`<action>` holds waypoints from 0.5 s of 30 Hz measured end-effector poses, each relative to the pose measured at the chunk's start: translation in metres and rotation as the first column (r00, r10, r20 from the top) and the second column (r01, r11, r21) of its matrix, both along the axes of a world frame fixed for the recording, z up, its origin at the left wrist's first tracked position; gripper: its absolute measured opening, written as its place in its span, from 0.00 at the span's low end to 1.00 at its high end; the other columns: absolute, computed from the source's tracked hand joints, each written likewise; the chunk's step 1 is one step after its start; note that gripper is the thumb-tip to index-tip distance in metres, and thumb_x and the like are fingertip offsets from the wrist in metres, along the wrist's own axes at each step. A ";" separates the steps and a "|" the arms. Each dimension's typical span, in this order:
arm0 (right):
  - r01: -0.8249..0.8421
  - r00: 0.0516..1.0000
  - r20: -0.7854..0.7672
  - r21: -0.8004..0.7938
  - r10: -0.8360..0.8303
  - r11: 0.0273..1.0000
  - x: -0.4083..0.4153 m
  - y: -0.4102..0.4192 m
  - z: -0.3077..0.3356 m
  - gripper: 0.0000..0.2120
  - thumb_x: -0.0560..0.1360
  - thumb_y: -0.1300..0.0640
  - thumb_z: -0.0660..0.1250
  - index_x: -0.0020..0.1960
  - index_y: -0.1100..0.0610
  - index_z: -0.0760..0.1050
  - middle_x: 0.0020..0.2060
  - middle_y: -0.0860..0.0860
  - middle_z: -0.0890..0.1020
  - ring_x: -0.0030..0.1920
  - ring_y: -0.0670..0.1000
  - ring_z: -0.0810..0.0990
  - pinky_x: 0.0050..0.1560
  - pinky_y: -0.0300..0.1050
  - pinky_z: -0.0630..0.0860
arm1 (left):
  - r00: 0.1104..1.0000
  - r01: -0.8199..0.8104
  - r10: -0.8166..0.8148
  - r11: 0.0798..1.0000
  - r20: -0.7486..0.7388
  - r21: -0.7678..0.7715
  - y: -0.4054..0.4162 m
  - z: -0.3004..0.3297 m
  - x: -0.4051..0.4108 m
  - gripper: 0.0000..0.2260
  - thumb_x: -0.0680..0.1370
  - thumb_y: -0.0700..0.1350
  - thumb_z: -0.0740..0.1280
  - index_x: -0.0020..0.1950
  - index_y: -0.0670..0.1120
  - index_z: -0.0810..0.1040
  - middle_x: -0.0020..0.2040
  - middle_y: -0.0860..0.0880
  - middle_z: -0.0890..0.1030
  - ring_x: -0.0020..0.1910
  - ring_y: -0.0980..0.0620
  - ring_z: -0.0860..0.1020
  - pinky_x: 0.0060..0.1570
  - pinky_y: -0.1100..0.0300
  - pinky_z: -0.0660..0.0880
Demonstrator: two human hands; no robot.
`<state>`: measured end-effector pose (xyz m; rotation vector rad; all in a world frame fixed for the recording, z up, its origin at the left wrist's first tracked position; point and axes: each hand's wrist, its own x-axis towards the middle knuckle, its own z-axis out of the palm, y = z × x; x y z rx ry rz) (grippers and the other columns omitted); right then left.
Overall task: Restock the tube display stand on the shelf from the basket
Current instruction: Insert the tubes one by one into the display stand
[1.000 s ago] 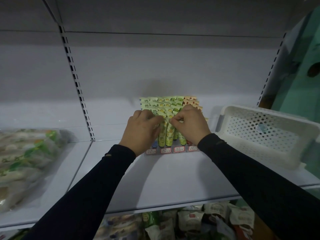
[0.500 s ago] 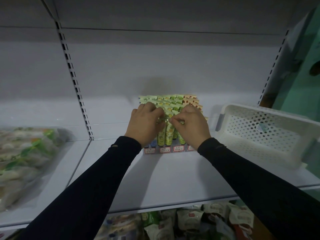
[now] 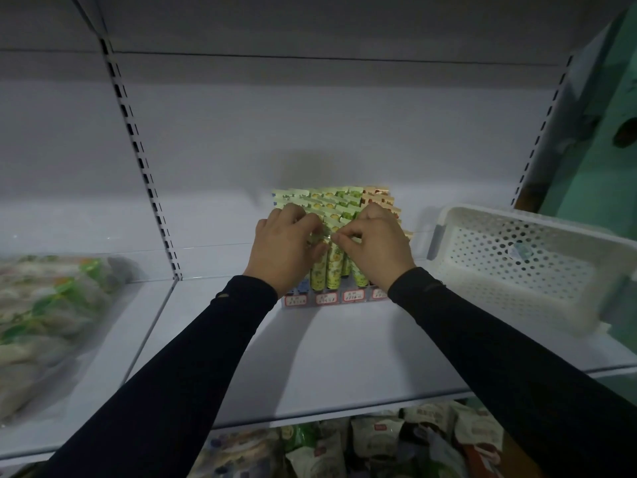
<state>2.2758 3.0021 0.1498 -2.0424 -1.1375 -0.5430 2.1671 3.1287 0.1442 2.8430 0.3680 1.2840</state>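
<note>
White shelf (image 3: pixel 327 360) running the whole width, slotted uprights behind. Off to the left, a heap of bagged goods (image 3: pixel 44 315) in clear plastic; down below, more packets (image 3: pixel 379 443) on the lower tier. Over on the right end of the shelf, white perforated basket (image 3: pixel 517 267), tipped toward the camera, looks pretty much empty from here apart from one small pale thing at its back wall. Dead centre, the tube display stand (image 3: pixel 337 294), price tags along its front edge, rows of green tubes (image 3: pixel 331 201) packed upright and a column of orange ones (image 3: pixel 379 198) on the right side. Both arms in black sleeves reaching straight in. Left hand (image 3: pixel 286 250) and right hand (image 3: pixel 375 246) meeting over the front rows, fingers curled, each grip seemingly pinched on the crimped top of one front tube (image 3: pixel 332 263); hard to say for sure with knuckles in the way. Key bit: tube's long axis vertical, body hanging straight down below the fingers into the stand, so probably just a downward push to seat it. Neither hand nearer really, both right on it; basket closer to the right hand for the next fetch.
</note>
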 end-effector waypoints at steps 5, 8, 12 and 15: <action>0.017 1.000 -0.008 -0.052 -0.017 0.999 0.003 0.000 0.004 0.10 0.75 0.48 0.70 0.43 0.54 0.85 0.41 0.49 0.71 0.47 0.48 0.68 0.42 0.41 0.62 | 1.000 0.010 -0.009 0.999 0.014 -0.046 0.000 0.000 0.001 0.11 0.68 0.45 0.78 0.47 0.45 0.81 0.48 0.43 0.78 0.47 0.40 0.76 0.45 0.54 0.64; 0.011 1.000 -0.006 -0.084 -0.012 0.996 0.004 0.002 0.008 0.10 0.74 0.47 0.71 0.42 0.53 0.85 0.41 0.49 0.72 0.47 0.50 0.71 0.43 0.41 0.63 | 1.000 0.007 -0.006 0.998 0.012 -0.057 -0.001 0.001 0.001 0.11 0.68 0.45 0.77 0.47 0.45 0.81 0.48 0.43 0.78 0.47 0.40 0.76 0.45 0.54 0.64; 0.034 0.999 -0.002 -0.123 -0.035 0.992 0.002 0.003 0.011 0.10 0.74 0.47 0.70 0.42 0.52 0.85 0.41 0.48 0.71 0.47 0.48 0.68 0.44 0.41 0.63 | 1.000 -0.006 0.006 0.998 0.006 -0.059 -0.002 0.001 0.001 0.10 0.69 0.46 0.77 0.46 0.45 0.81 0.49 0.43 0.78 0.48 0.40 0.76 0.45 0.55 0.63; 0.053 0.998 0.025 -0.149 -0.050 0.987 0.000 0.002 0.012 0.10 0.74 0.46 0.69 0.44 0.51 0.84 0.42 0.48 0.72 0.47 0.48 0.67 0.44 0.42 0.64 | 1.000 -0.023 0.023 0.999 0.002 -0.049 -0.003 0.001 0.001 0.10 0.70 0.46 0.77 0.47 0.45 0.81 0.49 0.43 0.78 0.48 0.40 0.76 0.45 0.55 0.63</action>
